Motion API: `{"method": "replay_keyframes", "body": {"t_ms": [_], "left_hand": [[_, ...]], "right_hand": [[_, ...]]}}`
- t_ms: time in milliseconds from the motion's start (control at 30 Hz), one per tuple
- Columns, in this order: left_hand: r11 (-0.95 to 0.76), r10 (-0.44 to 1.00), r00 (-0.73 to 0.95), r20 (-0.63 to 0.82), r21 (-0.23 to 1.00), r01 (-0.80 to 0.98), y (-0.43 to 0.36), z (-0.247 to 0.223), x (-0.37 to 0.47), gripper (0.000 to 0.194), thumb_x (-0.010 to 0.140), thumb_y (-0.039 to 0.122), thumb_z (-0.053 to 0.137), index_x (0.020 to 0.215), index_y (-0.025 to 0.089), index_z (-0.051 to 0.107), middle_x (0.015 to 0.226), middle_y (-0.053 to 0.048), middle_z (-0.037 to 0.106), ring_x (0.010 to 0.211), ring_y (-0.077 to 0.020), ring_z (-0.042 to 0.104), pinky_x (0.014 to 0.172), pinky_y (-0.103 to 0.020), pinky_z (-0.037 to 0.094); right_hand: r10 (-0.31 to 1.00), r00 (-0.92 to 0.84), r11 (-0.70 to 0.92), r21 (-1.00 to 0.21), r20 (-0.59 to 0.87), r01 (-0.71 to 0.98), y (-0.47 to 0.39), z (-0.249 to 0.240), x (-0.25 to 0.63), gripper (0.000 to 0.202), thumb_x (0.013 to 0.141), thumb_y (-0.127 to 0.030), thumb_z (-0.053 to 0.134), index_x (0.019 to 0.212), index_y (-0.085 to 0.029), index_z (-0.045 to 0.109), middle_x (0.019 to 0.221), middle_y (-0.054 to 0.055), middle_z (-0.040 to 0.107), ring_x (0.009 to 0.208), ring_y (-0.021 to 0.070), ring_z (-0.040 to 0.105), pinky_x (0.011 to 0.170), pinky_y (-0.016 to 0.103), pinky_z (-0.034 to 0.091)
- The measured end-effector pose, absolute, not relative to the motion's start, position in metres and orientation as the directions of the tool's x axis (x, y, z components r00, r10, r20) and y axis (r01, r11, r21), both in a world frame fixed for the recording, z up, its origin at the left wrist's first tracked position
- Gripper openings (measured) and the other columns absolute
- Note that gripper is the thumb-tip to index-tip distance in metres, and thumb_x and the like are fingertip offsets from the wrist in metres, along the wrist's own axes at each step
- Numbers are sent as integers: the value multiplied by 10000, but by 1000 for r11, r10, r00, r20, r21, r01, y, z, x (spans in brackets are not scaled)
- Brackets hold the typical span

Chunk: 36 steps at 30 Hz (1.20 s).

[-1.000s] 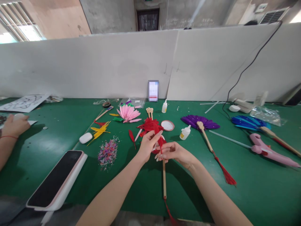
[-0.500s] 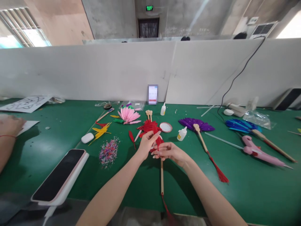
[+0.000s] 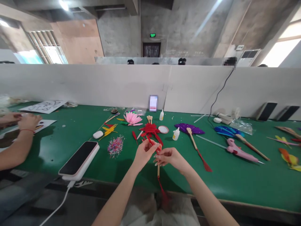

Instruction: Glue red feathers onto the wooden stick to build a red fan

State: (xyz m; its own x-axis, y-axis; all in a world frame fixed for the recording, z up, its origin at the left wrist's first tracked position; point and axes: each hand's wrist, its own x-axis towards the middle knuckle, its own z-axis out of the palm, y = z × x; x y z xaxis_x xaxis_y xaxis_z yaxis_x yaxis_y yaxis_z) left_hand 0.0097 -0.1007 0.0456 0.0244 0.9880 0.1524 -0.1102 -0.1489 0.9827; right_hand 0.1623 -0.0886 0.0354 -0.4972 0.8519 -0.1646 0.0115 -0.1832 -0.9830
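Note:
My left hand (image 3: 144,154) pinches a red feather piece at the head of a wooden-handled fan. Close on its right, my right hand (image 3: 168,157) has its fingers pressed together at the fan's lower head. The wooden handle (image 3: 158,171) sticks out below my hands, and a red tassel (image 3: 164,193) hangs past the table edge. Just beyond lies a pile of red feathers (image 3: 150,129), with a round white dish (image 3: 163,129) to its right. A glue bottle (image 3: 176,134) stands right of the dish. Exactly where my fingertips touch the fan is partly hidden.
Pink feathers (image 3: 132,118), yellow feathers (image 3: 109,131), confetti (image 3: 115,146) and a phone (image 3: 78,158) lie left. Right are a purple fan (image 3: 192,129), a blue fan (image 3: 229,131) and a pink glue gun (image 3: 242,152). Another person's hands (image 3: 27,122) work at far left.
The camera view has tilted up and shifted, showing more wall and more of the table's right side. Both my hands stay together at the fan, now nearer the table's front edge.

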Motion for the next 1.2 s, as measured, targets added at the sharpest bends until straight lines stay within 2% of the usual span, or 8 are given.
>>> {"method": "replay_keyframes", "body": {"t_ms": [100, 267, 467, 600, 767, 933, 1033, 1200], "left_hand": [[-152, 983, 82, 163, 980, -129, -139, 54, 13, 378, 630, 336, 703, 933, 164, 556, 622, 33, 558, 536, -73, 498, 519, -176, 395], [-103, 994, -47, 97, 982, -160, -205, 70, 27, 289, 731, 427, 595, 838, 168, 524, 400, 98, 367, 322, -43, 319, 345, -162, 253], [-170, 967, -247, 69, 893, -417, -271, 95, 47, 267, 752, 415, 584, 857, 189, 488, 412, 91, 403, 319, -52, 358, 331, -155, 294], [-204, 961, -272, 46, 781, -591, -292, 105, 58, 290, 727, 379, 624, 924, 222, 480, 463, 84, 472, 365, -57, 437, 379, -154, 364], [-184, 967, -253, 14, 726, -663, -311, 111, 60, 376, 691, 389, 652, 1005, 252, 496, 532, 71, 517, 394, -62, 485, 380, -157, 380], [-113, 986, -167, 1, 739, -664, -321, 112, 59, 345, 669, 372, 669, 947, 252, 503, 568, 61, 550, 387, -70, 498, 364, -168, 387], [-92, 992, -128, 14, 777, -623, -318, 109, 62, 310, 690, 432, 636, 874, 220, 504, 510, 54, 538, 347, -82, 473, 317, -177, 354], [-153, 970, -242, 20, 824, -546, -314, 103, 66, 381, 664, 521, 627, 630, 177, 469, 404, 56, 454, 318, -52, 385, 317, -167, 294]], "right_hand": [[883, -460, -73, -995, -96, 69, -120, 45, 165, 324, 605, -414, 726, 727, -119, 673, 650, 57, 690, 602, 176, 662, 563, 272, 516], [920, -385, 164, -965, 75, 205, -188, 66, 176, 156, 675, -296, 681, 756, -164, 700, 760, 56, 706, 718, 207, 661, 691, 322, 526], [928, -206, 358, -899, 312, 253, -265, 101, 183, 171, 751, -304, 619, 824, -168, 692, 776, 65, 711, 656, 190, 661, 612, 286, 546], [834, -86, 546, -788, 546, 285, -285, 112, 178, 116, 746, -249, 636, 841, -200, 681, 767, 38, 710, 631, 165, 656, 577, 246, 549], [606, -15, 757, -570, 796, 321, -296, 117, 166, 181, 767, -127, 596, 886, -244, 665, 814, 21, 708, 709, 166, 663, 652, 261, 546], [622, 122, 744, -632, 773, 217, -303, 117, 157, 271, 796, -135, 572, 1017, -283, 622, 814, -8, 709, 725, 149, 665, 686, 263, 543], [657, 208, 689, -689, 725, 226, -305, 116, 157, 202, 791, -162, 583, 957, -262, 642, 805, 7, 709, 703, 155, 662, 676, 278, 544], [823, 107, 562, -827, 558, -9, -306, 122, 159, 109, 729, -216, 666, 838, -220, 662, 722, 24, 700, 575, 151, 634, 559, 271, 546]]}}
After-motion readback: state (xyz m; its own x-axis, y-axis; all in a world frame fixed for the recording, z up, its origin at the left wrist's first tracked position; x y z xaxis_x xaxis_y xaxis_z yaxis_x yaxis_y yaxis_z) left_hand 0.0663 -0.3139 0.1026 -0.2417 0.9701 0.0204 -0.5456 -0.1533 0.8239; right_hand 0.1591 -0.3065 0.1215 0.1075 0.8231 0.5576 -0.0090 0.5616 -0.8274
